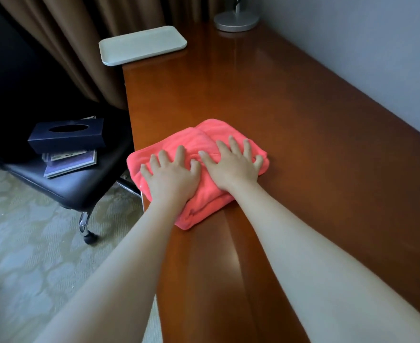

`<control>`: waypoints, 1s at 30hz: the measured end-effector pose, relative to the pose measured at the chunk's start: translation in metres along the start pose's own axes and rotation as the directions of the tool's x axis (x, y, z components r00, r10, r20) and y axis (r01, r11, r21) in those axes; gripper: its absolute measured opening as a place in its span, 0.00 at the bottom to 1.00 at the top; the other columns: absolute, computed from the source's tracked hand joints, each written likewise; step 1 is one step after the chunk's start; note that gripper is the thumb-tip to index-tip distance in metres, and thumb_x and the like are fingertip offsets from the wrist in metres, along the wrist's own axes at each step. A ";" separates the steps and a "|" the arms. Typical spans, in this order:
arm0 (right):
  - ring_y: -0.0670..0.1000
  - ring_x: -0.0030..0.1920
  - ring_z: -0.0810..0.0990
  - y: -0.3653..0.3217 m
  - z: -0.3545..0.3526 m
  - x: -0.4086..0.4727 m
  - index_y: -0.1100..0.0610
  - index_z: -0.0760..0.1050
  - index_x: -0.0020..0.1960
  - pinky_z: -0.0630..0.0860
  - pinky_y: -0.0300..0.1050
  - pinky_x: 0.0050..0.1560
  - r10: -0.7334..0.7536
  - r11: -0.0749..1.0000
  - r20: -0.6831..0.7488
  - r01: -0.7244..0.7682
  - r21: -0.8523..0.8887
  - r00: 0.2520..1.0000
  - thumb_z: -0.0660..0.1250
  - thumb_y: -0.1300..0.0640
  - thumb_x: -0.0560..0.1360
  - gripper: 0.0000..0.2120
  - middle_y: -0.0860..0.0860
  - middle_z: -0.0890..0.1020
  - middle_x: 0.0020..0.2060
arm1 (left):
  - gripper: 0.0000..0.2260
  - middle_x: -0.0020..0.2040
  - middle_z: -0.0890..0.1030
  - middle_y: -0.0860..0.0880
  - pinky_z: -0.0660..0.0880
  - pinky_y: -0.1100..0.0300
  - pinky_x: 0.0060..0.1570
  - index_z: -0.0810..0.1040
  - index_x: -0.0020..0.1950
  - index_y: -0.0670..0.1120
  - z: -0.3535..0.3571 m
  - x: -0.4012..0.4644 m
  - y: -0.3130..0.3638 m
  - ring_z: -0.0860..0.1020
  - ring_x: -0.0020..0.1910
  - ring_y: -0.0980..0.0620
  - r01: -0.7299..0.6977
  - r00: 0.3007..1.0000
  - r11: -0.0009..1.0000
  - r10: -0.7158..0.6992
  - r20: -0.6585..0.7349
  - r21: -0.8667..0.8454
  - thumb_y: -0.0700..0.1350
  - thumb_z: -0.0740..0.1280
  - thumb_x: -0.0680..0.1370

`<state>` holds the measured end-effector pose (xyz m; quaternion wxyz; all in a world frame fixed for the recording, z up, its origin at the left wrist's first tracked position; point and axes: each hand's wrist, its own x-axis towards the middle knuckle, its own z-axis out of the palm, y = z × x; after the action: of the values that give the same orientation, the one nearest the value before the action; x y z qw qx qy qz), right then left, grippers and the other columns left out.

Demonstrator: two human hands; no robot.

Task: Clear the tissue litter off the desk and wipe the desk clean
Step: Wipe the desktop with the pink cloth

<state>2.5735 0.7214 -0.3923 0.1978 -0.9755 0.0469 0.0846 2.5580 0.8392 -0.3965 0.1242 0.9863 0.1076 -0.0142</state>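
**Both palms flat on the cloth**

The long glossy reddish-brown wooden desk [265, 100] carries a folded coral-pink microfibre cloth [199, 144] near its left edge. The left hand [173, 178] and right hand [233, 168] press on it side by side, fingers spread, pinching nothing.

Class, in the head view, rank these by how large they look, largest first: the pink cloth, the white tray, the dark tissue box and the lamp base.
1. pink cloth
2. white tray
3. dark tissue box
4. lamp base

The cloth lies nearest the camera, so its lead may be exaggerated. Tray and box look close.
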 end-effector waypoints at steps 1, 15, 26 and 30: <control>0.55 0.76 0.41 0.004 0.001 -0.010 0.45 0.53 0.76 0.42 0.62 0.72 -0.013 1.000 0.006 0.013 0.006 1.000 0.46 0.31 0.76 0.33 0.46 0.49 0.77 | 0.23 0.74 0.60 0.41 0.45 0.40 0.71 0.60 0.72 0.54 0.001 -0.011 0.000 0.54 0.74 0.40 0.014 1.000 1.000 -0.014 -0.001 0.001 0.58 0.50 0.79; 0.59 0.73 0.52 0.120 -0.016 -0.210 0.47 0.57 0.74 0.54 0.61 0.69 -0.178 0.974 0.076 0.186 -0.128 0.981 0.48 0.29 0.74 0.34 0.51 0.55 0.75 | 0.21 0.73 0.61 0.42 0.48 0.41 0.71 0.62 0.72 0.54 0.023 -0.244 0.042 0.56 0.73 0.42 0.105 0.994 0.993 -0.107 -0.032 -0.050 0.55 0.52 0.79; 0.58 0.64 0.72 0.242 -0.033 -0.391 0.54 0.63 0.70 0.71 0.46 0.56 0.014 0.979 0.300 -0.074 0.188 0.954 0.60 0.44 0.77 0.25 0.56 0.71 0.66 | 0.25 0.61 0.78 0.41 0.72 0.37 0.54 0.78 0.60 0.49 0.060 -0.442 0.106 0.76 0.60 0.38 -0.112 0.993 0.993 0.114 0.039 -0.036 0.56 0.54 0.69; 0.52 0.59 0.76 0.303 -0.017 -0.451 0.59 0.69 0.66 0.72 0.43 0.60 0.203 0.817 0.534 -0.442 0.369 0.821 0.70 0.50 0.73 0.25 0.54 0.76 0.62 | 0.25 0.77 0.54 0.48 0.54 0.52 0.73 0.56 0.76 0.53 0.106 -0.510 0.098 0.54 0.76 0.50 0.127 0.835 0.934 0.081 0.544 -0.335 0.58 0.53 0.80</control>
<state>2.0957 0.4629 -0.4081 0.4193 -0.8216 0.1867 0.3382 2.0810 0.6135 -0.4470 0.3265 0.8998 0.0801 -0.2781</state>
